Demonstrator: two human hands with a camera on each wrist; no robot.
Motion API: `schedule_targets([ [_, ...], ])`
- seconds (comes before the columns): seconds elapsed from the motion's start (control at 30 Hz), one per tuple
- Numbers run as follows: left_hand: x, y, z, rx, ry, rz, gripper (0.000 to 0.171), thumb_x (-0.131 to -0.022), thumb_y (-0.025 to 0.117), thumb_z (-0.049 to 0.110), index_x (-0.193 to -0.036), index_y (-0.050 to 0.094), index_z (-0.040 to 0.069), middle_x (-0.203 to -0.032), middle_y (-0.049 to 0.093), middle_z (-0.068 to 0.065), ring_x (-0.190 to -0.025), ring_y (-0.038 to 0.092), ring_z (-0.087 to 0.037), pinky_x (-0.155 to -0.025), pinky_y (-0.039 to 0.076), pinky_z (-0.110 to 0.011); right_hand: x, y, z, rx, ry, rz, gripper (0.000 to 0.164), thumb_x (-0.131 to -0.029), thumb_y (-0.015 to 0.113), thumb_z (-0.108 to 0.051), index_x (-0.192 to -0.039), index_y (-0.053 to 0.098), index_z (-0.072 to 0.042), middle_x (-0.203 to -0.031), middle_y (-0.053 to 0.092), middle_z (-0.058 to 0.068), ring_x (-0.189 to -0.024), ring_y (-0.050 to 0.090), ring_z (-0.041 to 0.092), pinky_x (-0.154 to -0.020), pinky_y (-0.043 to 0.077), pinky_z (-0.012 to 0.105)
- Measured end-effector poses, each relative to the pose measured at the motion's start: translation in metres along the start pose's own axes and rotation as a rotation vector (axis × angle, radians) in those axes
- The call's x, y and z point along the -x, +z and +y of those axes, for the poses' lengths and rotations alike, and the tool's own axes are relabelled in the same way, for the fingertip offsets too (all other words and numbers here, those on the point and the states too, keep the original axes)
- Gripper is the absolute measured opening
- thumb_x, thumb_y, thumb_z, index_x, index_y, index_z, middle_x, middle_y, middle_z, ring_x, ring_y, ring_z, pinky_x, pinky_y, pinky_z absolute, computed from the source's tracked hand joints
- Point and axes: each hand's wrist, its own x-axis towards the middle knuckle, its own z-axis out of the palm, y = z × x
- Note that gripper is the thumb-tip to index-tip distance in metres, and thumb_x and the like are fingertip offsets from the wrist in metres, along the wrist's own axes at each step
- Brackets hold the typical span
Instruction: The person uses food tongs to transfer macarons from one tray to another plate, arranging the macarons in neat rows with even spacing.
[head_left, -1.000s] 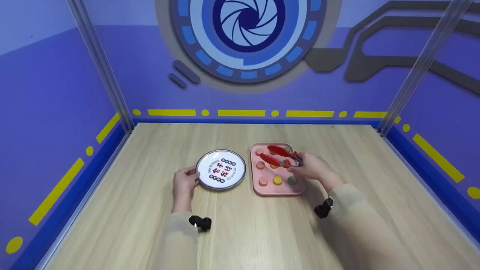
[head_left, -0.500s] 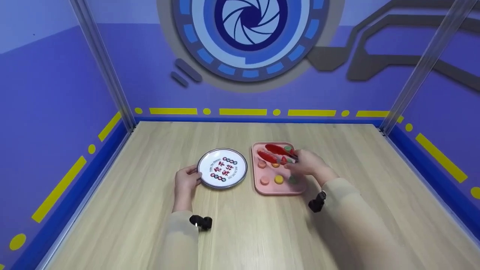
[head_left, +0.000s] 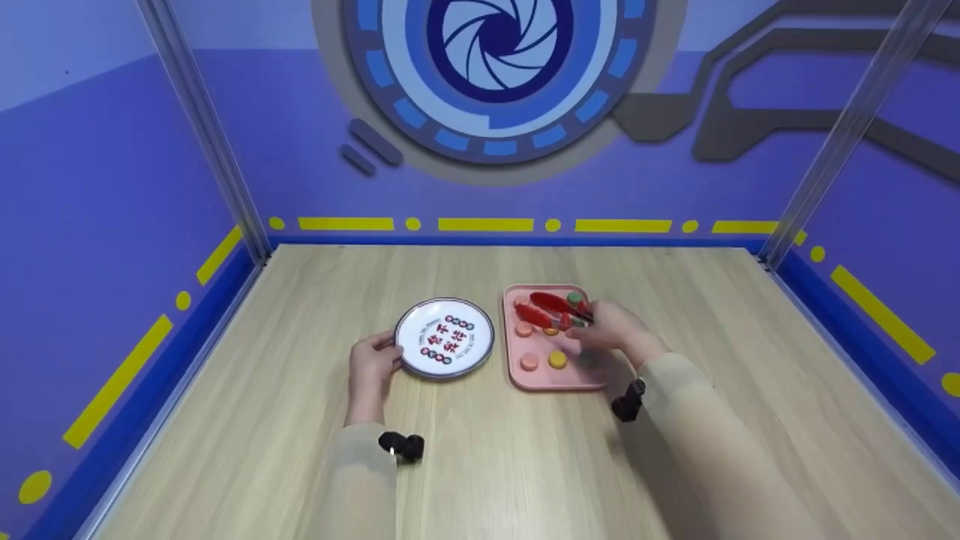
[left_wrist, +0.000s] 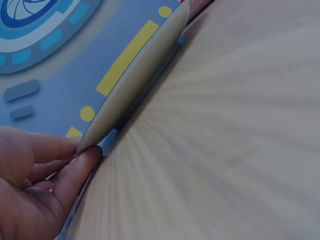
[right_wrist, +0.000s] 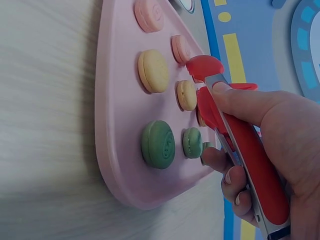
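Note:
A white plate [head_left: 445,337] with a dark rim and red printed characters is at the centre-left of the table. My left hand [head_left: 371,366] pinches its left rim between thumb and fingers; the left wrist view shows the plate's underside [left_wrist: 142,80] edge-on. My right hand [head_left: 616,328] grips red-tipped tongs [right_wrist: 255,170] by the handles. Their two heads are spread apart above the far row of a pink tray [head_left: 551,384]. On that tray sit rows of macarons: pink [right_wrist: 149,15], yellow [right_wrist: 153,71] and green [right_wrist: 158,144]. The tong heads partly hide the far ones.
The light wooden table [head_left: 465,465] runs back to a blue-purple wall [head_left: 487,202] with yellow dashes. Side walls and metal posts [head_left: 210,142] enclose it. The tray lies just right of the plate, a narrow strip of wood between them.
My right hand and the tongs have shifted slightly left over the tray's far row, uncovering the far green macaron. My left hand keeps its hold on the plate.

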Motion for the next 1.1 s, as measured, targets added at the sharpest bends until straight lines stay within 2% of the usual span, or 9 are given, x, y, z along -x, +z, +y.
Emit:
schedule_targets([
  [0.1,0.0001,-0.0004,-0.0007,0.003,0.004,0.001,0.046,-0.096,0.057,-0.009,-0.141,0.053,-0.012,-0.138,0.059,-0.033,-0.109,0.066,-0.027,-0.079,0.061,-0.022,-0.0006,0.0001,-0.0001,-0.024,0.019,-0.011,0.060,-0.090,0.078,-0.040,-0.132,0.059,-0.002,-0.115,0.067,0.014,-0.101,0.060,0.028,-0.103,0.053,0.046],
  [0.27,-0.0002,0.0002,-0.0021,-0.009,0.009,0.004,0.044,-0.096,0.057,-0.009,-0.140,0.055,-0.012,-0.136,0.060,-0.032,-0.104,0.067,-0.024,-0.077,0.061,-0.021,-0.0029,0.0007,0.0000,-0.017,0.012,-0.017,0.057,-0.092,0.076,-0.040,-0.130,0.059,-0.001,-0.115,0.067,0.015,-0.099,0.059,0.028,-0.100,0.053,0.045],
  [0.53,0.0001,0.0016,-0.0007,-0.042,0.006,0.005,0.044,-0.097,0.058,-0.006,-0.140,0.054,-0.011,-0.137,0.060,-0.031,-0.114,0.067,-0.031,-0.091,0.062,-0.030,-0.0052,0.0015,-0.0030,-0.039,0.051,-0.028,0.057,-0.092,0.077,-0.039,-0.133,0.058,-0.004,-0.119,0.066,0.015,-0.104,0.059,0.029,-0.105,0.052,0.047],
  [0.73,-0.0004,0.0007,-0.0002,-0.036,0.011,0.010,0.044,-0.096,0.059,-0.007,-0.139,0.056,-0.011,-0.136,0.060,-0.031,-0.105,0.068,-0.025,-0.083,0.063,-0.025,-0.0062,0.0021,-0.0023,-0.061,0.061,-0.030,0.060,-0.092,0.077,-0.038,-0.137,0.057,-0.004,-0.124,0.065,0.015,-0.109,0.058,0.030,-0.110,0.049,0.049],
  [0.9,-0.0016,0.0006,-0.0012,-0.005,0.014,0.008,0.044,-0.095,0.058,-0.010,-0.139,0.055,-0.013,-0.135,0.060,-0.033,-0.099,0.067,-0.022,-0.075,0.061,-0.021,-0.0083,0.0036,-0.0005,-0.044,0.015,-0.012,0.062,-0.092,0.076,-0.037,-0.139,0.057,0.000,-0.124,0.066,0.017,-0.108,0.059,0.030,-0.111,0.050,0.051],
  [1.1,-0.0023,0.0000,-0.0004,-0.009,0.001,0.013,0.045,-0.095,0.058,-0.011,-0.140,0.055,-0.011,-0.136,0.060,-0.032,-0.105,0.066,-0.023,-0.079,0.062,-0.023,-0.0100,0.0048,0.0008,-0.027,-0.008,0.002,0.066,-0.093,0.075,-0.036,-0.143,0.055,0.002,-0.129,0.065,0.019,-0.112,0.060,0.031,-0.113,0.048,0.053],
])
